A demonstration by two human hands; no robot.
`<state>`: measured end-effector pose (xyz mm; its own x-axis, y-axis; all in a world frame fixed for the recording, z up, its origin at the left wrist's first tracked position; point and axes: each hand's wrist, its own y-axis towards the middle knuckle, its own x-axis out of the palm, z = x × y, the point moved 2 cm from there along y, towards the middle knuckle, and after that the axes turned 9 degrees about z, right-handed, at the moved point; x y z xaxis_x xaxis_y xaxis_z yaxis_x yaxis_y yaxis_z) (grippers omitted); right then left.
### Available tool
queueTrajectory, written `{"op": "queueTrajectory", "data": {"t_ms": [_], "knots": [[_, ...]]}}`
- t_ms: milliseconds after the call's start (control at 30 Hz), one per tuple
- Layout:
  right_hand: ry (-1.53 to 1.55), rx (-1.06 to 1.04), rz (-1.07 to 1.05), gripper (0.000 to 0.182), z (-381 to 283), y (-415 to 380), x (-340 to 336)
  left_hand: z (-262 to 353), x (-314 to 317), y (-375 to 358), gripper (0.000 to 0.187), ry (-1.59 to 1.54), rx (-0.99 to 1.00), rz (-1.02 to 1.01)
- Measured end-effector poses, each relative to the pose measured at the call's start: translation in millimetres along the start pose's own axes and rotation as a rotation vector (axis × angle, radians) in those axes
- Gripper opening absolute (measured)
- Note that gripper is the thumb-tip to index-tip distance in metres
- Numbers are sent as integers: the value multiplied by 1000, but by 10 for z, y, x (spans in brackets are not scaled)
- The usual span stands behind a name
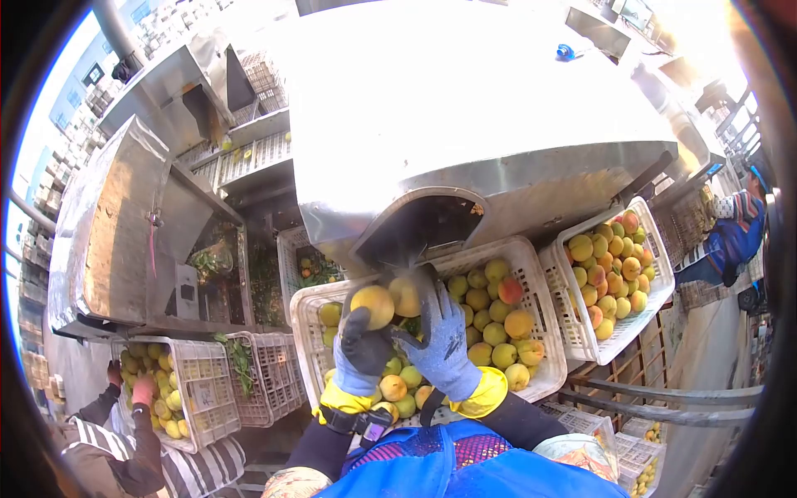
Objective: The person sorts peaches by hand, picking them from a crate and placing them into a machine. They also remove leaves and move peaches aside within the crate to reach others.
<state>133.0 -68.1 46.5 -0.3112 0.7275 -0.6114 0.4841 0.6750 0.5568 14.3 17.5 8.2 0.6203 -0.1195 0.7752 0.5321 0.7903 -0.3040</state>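
Note:
Both my hands wear blue gloves with dark grey palms and yellow cuffs, above a white plastic crate [554, 353] of yellow-green peaches [494, 334]. My left hand [364, 344] is closed around a yellow peach [371, 307], its thumb and fingers at the fruit's left and lower side. Close beside it, my right hand [440, 336] curls along a second peach [404, 296], which is slightly blurred and sits between its thumb and fingers. Just beyond both hands gapes the dark opening [423, 224] of a metal chute.
A large metal machine [498, 178] fills the far side. Another crate of peaches [610, 274] stands to the right. At lower left, a co-worker's hands [143, 388] reach into a crate [199, 398]. Metal rails [664, 407] run at right, where another person [730, 236] appears.

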Motion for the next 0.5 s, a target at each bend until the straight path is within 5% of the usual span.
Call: {"op": "queueTrajectory", "data": {"t_ms": [300, 400, 500], "knots": [[476, 62, 97, 82, 385, 562, 216, 117, 189, 36, 77, -331, -58, -52], [447, 104, 136, 78, 570, 514, 437, -28, -30, 108, 79, -335, -137, -40], [186, -69, 236, 76, 851, 418, 702, -126, -209, 144, 76, -378, -245, -4]]}}
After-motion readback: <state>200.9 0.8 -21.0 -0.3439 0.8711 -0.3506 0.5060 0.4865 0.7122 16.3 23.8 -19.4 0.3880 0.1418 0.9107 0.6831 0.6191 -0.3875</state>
